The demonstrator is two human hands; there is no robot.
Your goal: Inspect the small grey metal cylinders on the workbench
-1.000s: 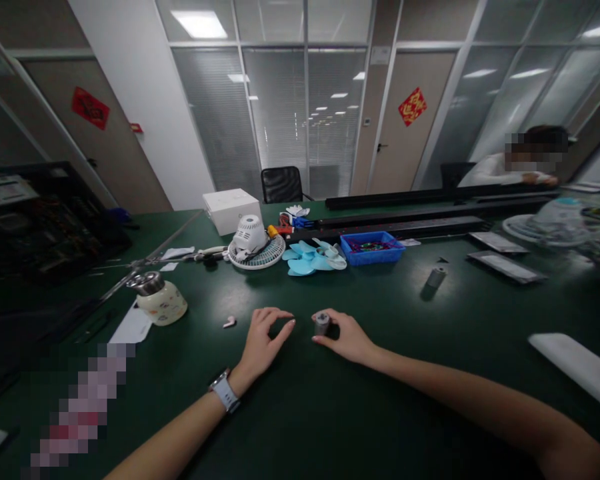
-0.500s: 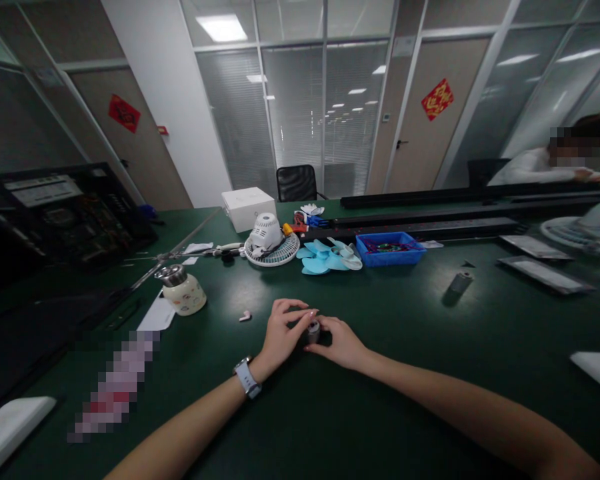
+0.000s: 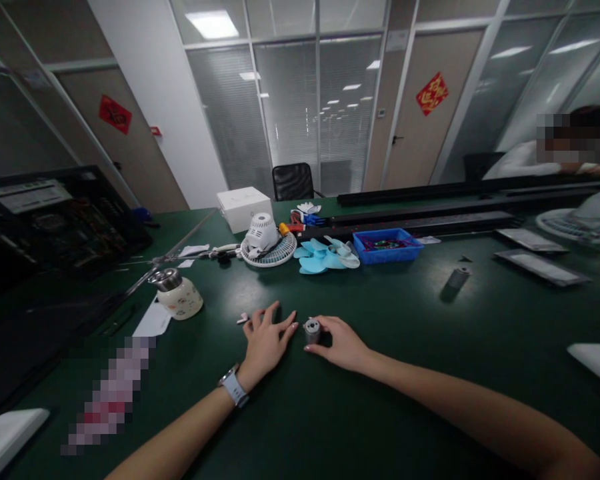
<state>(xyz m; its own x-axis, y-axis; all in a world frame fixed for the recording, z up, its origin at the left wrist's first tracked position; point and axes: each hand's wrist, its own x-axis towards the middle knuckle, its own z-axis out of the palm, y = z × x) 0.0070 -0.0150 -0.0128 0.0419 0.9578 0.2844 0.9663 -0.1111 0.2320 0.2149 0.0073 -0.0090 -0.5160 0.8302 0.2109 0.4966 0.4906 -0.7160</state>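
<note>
My right hand (image 3: pixel 337 341) grips a small grey metal cylinder (image 3: pixel 312 333) that stands upright on the dark green table (image 3: pixel 360 427). A round end with dark holes shows on its top. To the left of it, my left hand (image 3: pixel 267 340) lies with fingers spread, holding nothing, its thumb and forefinger tips a short way from the cylinder. A small pinkish-white earbud (image 3: pixel 243 319) rests just beyond its little-finger side. A second grey metal cylinder (image 3: pixel 459 275) stands farther off on the right.
Toward the back sit a white fan head (image 3: pixel 261 233), light blue fan blades (image 3: pixel 320 255), a blue tray (image 3: pixel 390 253) of wires and a white box (image 3: pixel 245 208). A cream jar (image 3: pixel 183 300) is on the left. Another person (image 3: pixel 523 160) sits at far right.
My left hand has moved left off the cylinder's top, and its fingers have spread near the earbud. My right hand keeps its hold on the cylinder. The view has shifted slightly.
</note>
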